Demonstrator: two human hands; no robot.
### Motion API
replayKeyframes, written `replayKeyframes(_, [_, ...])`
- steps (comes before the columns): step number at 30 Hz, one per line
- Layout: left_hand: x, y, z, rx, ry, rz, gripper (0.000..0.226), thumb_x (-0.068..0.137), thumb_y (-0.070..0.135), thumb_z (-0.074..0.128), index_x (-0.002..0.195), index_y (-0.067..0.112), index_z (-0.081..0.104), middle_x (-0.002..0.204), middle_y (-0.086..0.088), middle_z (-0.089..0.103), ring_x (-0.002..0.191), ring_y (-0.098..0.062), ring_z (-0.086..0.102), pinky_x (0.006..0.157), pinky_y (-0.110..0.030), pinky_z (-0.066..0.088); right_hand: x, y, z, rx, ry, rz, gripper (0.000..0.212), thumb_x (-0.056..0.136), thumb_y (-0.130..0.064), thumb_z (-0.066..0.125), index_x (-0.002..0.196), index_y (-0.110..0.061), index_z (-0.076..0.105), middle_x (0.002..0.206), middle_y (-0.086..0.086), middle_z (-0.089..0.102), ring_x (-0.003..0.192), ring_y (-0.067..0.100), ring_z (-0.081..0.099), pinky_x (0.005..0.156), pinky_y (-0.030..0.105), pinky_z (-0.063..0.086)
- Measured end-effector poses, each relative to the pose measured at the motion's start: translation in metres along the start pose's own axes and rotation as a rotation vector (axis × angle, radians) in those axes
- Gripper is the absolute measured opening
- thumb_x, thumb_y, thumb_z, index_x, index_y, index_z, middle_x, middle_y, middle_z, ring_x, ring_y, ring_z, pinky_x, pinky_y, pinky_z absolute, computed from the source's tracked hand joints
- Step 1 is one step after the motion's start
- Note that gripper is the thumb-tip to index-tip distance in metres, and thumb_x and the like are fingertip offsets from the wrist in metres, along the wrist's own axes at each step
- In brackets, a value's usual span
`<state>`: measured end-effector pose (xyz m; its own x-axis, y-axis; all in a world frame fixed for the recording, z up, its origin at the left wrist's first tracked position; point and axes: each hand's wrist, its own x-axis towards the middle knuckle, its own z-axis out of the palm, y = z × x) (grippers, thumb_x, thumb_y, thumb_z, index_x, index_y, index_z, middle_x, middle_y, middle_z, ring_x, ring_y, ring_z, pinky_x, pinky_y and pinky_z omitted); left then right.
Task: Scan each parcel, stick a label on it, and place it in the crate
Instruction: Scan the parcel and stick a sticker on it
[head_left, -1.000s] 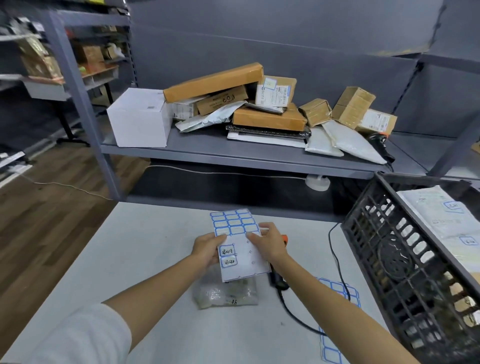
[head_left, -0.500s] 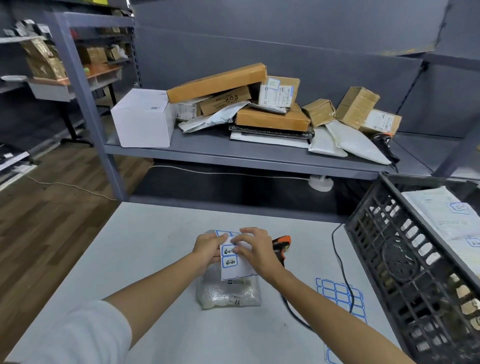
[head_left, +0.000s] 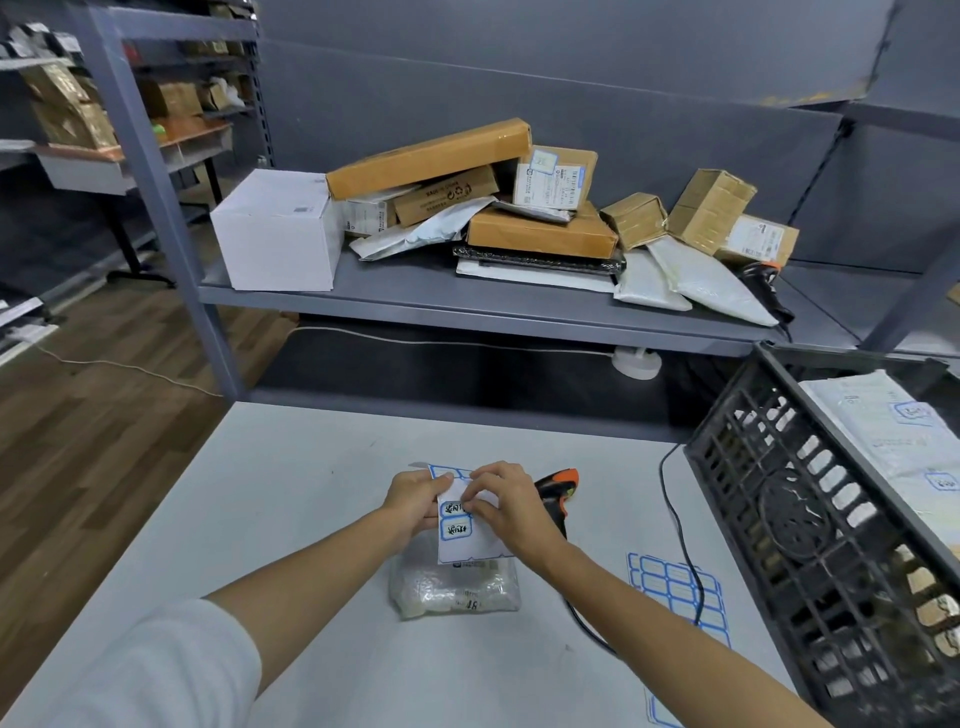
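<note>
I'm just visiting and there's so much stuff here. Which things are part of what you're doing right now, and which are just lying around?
In use:
left hand and right hand holding the label sheet
clear bagged parcel on the table
scanner
black crate

Lying about:
spare label sheet
white box on the shelf
second scanner on the shelf

You were in a parcel sorting/stock room: grey metal shelf piled w/ cardboard boxes & poly mailers, more racking at left, black crate of labelled pkgs, handheld scanner & blue-bordered label sheets on the white counter.
</note>
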<state>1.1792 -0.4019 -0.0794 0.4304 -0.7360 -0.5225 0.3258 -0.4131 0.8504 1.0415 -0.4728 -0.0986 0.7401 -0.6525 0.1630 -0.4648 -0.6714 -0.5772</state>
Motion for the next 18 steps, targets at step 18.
replayKeyframes(18, [0.007,0.001,-0.010,0.037,-0.234,-0.011,0.067,0.078,-0.025,0.053,0.134,0.010,0.046,0.108,-0.019,0.065,0.088,-0.024,0.063,0.079,-0.025,0.055,0.010,0.002,0.001,0.430,0.080,0.331,0.012,0.091,-0.021,0.061,0.081,-0.028,0.062,0.090,-0.006,0.068,0.081,0.007,0.064,0.064,0.018,0.054])
